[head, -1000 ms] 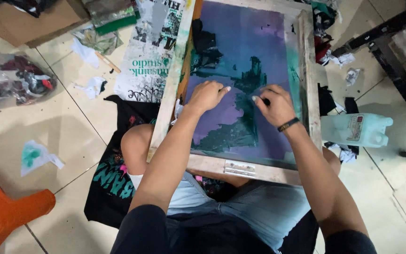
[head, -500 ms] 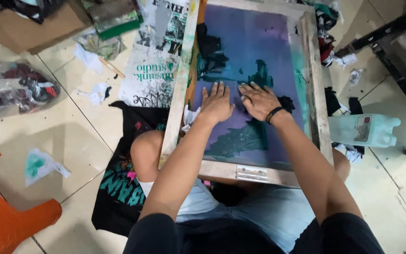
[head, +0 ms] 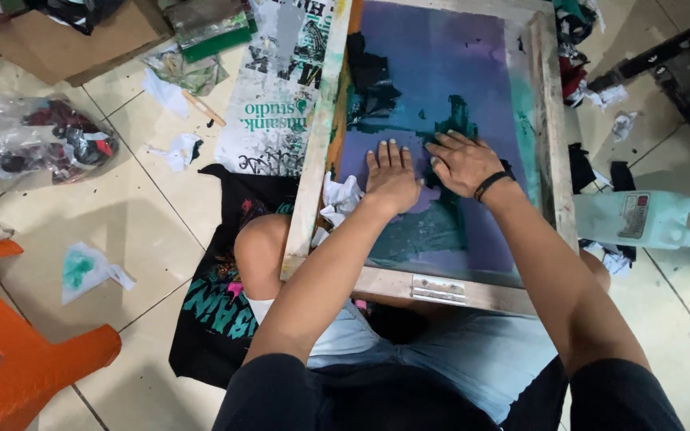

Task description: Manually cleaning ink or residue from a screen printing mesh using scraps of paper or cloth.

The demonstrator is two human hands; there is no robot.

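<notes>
A wooden-framed printing screen [head: 317,160] rests over my knees, its purple mesh stained with teal and black ink. My left hand [head: 390,175] lies flat on the mesh with fingers together, pressing near the frame's left side. My right hand [head: 463,162], a dark band on its wrist, lies flat beside it over a dark ink patch. Neither hand holds anything I can see. A crumpled white rag [head: 339,199] sits inside the frame just left of my left hand.
A black printed shirt [head: 217,303] lies on the tiled floor under my left knee. A printed paper sheet [head: 273,104] lies left of the frame. A white plastic jug [head: 636,219] lies on the right. An orange stool [head: 17,351] stands at lower left; bagged clothes [head: 33,144] lie at far left.
Both hands slid down and flattened onto the mesh, side by side. A second ago the right fingers pinched something small and white; now the palm is down. The view shifted slightly closer.
</notes>
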